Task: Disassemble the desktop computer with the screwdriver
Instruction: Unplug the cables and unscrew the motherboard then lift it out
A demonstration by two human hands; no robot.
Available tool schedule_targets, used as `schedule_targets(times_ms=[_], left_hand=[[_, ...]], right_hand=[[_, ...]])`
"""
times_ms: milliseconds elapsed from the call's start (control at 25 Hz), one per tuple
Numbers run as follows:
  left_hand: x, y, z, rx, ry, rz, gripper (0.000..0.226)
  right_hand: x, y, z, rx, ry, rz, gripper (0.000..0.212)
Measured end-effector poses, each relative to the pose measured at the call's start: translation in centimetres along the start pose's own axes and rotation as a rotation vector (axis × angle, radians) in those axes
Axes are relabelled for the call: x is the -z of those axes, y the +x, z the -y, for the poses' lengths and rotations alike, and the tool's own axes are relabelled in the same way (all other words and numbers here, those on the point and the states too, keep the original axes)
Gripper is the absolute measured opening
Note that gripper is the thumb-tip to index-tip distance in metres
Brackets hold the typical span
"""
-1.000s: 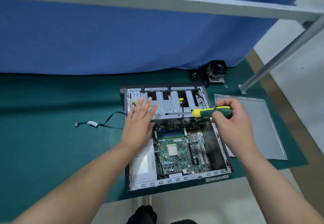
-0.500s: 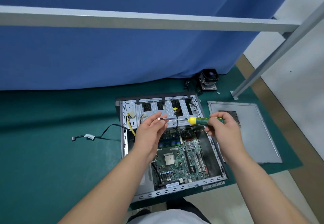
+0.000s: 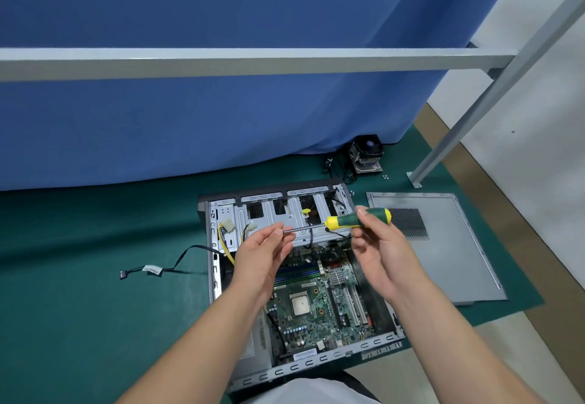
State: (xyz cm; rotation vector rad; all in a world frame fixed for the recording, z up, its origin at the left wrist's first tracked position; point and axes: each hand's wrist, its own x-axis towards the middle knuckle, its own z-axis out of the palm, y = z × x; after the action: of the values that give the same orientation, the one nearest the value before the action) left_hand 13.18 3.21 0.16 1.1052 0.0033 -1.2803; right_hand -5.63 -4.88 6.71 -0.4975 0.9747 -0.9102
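The open desktop case (image 3: 218, 280) lies flat on a green mat, its motherboard (image 3: 316, 302) exposed and a metal drive cage (image 3: 285, 217) at its far end. Above the case I hold a screwdriver (image 3: 357, 220) with a green and yellow handle level, its shaft pointing left. My right hand (image 3: 376, 251) grips the handle. My left hand (image 3: 264, 251) pinches the shaft's tip between thumb and fingertips; whether a screw sits there I cannot tell.
The removed side panel (image 3: 443, 261) lies right of the case. A CPU cooler with fan (image 3: 367, 153) and a few loose screws (image 3: 385, 177) sit at the back by the blue curtain. A black cable (image 3: 164, 269) trails left. A grey frame leg (image 3: 421, 175) stands at the right.
My left hand left the drive cage and came up to the screwdriver tip. My right hand lifted the screwdriver off the case. The view tilted up.
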Motion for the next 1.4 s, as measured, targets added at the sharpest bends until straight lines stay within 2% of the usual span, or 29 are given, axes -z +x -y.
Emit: schedule_targets(times_ms=[80,160,320,400,520,640,840,960,1240,1400], left_hand=[[0.1,0.3,0.0,0.01,0.035,0.017,0.019],[0.2,0.3,-0.1,0.031,0.09,0.026,0.019],[0.0,-0.3,0.0,0.057,0.201,0.043,0.017],[-0.3,-0.6,0.1,0.065,0.215,0.062,0.012],[-0.9,-1.0,0.0,0.103,0.199,0.133,0.012],[-1.5,-1.2,0.0,0.145,0.179,0.187,0.022],[-2.3,-1.3,-0.4,0.21,0.074,0.201,0.034],[-2.8,-1.1,-0.5,0.273,0.068,0.21,0.028],[-5.3,-0.5,0.3,0.337,0.021,0.1,0.02],[-7.3,0.2,1.0,0.352,-0.008,0.063,0.021]], right_hand=[[0.1,0.1,0.0,-0.027,-0.051,-0.053,0.049],[0.2,0.3,0.0,-0.003,-0.097,-0.091,0.049],[-0.5,0.4,0.9,0.178,-0.116,-0.061,0.017],[-1.2,0.4,1.6,0.27,-0.156,0.012,0.015],[-1.9,0.7,1.6,0.363,-0.438,0.016,0.02],[-2.0,1.0,0.4,0.413,-0.776,0.034,0.013],[-2.0,1.3,-0.4,0.487,-1.028,0.173,0.01],[-1.6,1.8,-0.1,0.517,-1.222,0.26,0.012],[-0.3,3.6,0.9,0.591,-1.393,0.396,0.011],[0.5,4.9,1.2,0.658,-1.461,0.366,0.008]])
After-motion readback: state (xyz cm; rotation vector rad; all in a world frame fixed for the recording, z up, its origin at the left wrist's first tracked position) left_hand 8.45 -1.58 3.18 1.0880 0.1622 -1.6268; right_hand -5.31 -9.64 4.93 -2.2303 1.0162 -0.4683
